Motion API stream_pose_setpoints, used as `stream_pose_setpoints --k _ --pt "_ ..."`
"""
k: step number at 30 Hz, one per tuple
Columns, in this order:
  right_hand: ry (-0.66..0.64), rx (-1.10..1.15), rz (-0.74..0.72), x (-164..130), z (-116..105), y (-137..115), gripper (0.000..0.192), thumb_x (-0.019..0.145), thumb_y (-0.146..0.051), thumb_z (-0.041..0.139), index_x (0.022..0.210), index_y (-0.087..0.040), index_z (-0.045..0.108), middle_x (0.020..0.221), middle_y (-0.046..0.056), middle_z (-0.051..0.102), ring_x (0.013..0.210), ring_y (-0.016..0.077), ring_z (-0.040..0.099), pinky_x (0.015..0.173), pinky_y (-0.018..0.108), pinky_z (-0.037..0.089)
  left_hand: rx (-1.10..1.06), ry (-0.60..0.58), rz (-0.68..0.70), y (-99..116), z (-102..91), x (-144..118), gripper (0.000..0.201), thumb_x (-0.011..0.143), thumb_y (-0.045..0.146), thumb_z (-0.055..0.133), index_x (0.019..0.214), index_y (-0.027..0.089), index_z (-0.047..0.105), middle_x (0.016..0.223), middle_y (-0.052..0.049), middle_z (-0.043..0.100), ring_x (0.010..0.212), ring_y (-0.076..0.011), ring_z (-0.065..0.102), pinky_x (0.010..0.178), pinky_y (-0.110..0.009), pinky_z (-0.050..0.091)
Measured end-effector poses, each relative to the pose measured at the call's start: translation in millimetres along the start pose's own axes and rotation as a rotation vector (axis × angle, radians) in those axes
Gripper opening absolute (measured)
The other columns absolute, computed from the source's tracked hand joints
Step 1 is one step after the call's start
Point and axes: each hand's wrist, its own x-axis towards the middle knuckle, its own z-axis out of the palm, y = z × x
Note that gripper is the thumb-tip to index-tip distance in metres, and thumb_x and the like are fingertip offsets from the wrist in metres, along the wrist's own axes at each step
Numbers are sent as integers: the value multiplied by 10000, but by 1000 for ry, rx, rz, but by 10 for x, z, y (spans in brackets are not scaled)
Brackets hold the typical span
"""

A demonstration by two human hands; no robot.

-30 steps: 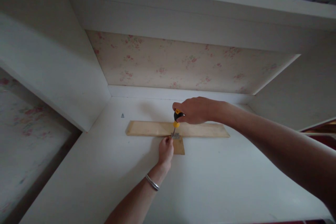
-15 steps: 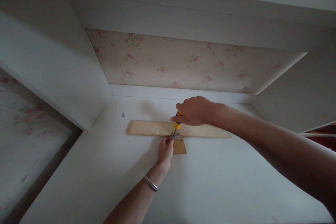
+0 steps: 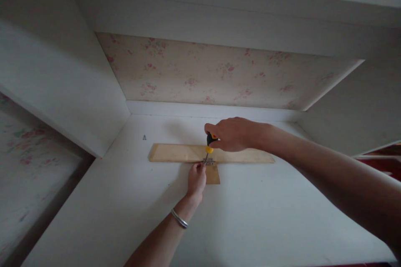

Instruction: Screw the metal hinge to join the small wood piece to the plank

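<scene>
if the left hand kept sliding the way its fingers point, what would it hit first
Most likely the small metal hinge just past the left hand, where the screwdriver tip sits; beyond it lies the long wooden strip. Depth is hard to judge.

i can't read any text, label, brand or number on anything in front of me here.

screwdriver handle (image 3: pixel 210 142): black and yellow, inside the right fingers
wooden strip (image 3: pixel 175 153): pale tan, beyond the left fingertips
bracelet (image 3: pixel 179 218): silver
wallpaper (image 3: pixel 219 71): cream, pink floral sprigs
shelf surface (image 3: pixel 250 217): white
</scene>
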Motion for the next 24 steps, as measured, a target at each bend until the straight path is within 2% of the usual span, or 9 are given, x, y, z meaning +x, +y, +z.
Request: stream_pose_setpoints --k 2,7,9,11,13,15,18,21,24 --pt "18 -31 36 -2 6 4 518 825 -595 363 1040 -172 571 901 161 642 826 321 614 618 376 422 -2 7 2 14 -3 -8 248 802 361 485 817 149 611 758 -50 620 676 -161 521 578 -240 330" --pt "7 74 -26 1 13 -14 543 811 -557 421 1238 -222 449 972 121 646 816 285 621 620 355 425 2 24 10 39 -3 -21 217 799 328 486 821 152 611 763 -56 625 687 -167 530 587 -240 334" --pt "-5 25 2 -6 12 -39 513 823 -577 384 1122 -193 543 943 146 644 829 304 618 627 369 423 15 23 20 44 -4 -26 219 806 319 476 819 148 611 746 -55 622 672 -165 527 586 -242 334" --pt "27 -31 42 -18 15 -62 580 838 -628 304 1045 -165 585 897 170 641 845 329 611 643 396 421 24 21 31 41 -6 -28 219 808 316 473 819 148 613 741 -54 621 667 -165 526 589 -242 335" --pt "53 -19 34 -30 23 -70 627 829 -659 295 1139 -171 537 892 159 644 835 324 613 646 398 422 17 24 35 30 -9 -26 224 809 327 477 824 150 613 758 -54 625 677 -164 529 592 -241 338" --pt "50 18 -13 -33 33 -62 602 816 -637 368 1230 -211 460 931 132 648 813 299 616 625 374 423 3 28 29 14 -12 -21 233 807 343 484 832 150 613 778 -56 628 688 -165 532 590 -239 342" --pt "33 -6 -39 -14 49 -48 482 833 -587 380 1117 -232 541 951 128 645 818 298 614 607 361 418 -11 22 23 -5 -12 -17 247 798 362 499 833 147 616 778 -56 629 685 -165 531 584 -239 341" --pt "59 -72 26 5 51 -55 586 871 -618 240 1003 -174 599 914 179 638 866 326 605 650 399 413 -13 25 24 -12 -2 -23 256 796 374 496 812 149 619 752 -50 624 669 -165 520 574 -239 332" --pt "73 -12 32 -8 26 -64 638 838 -672 266 1154 -180 521 959 163 641 874 313 604 664 389 414 -8 39 5 -8 7 -31 236 788 356 498 800 154 619 741 -46 623 661 -164 514 574 -240 323"
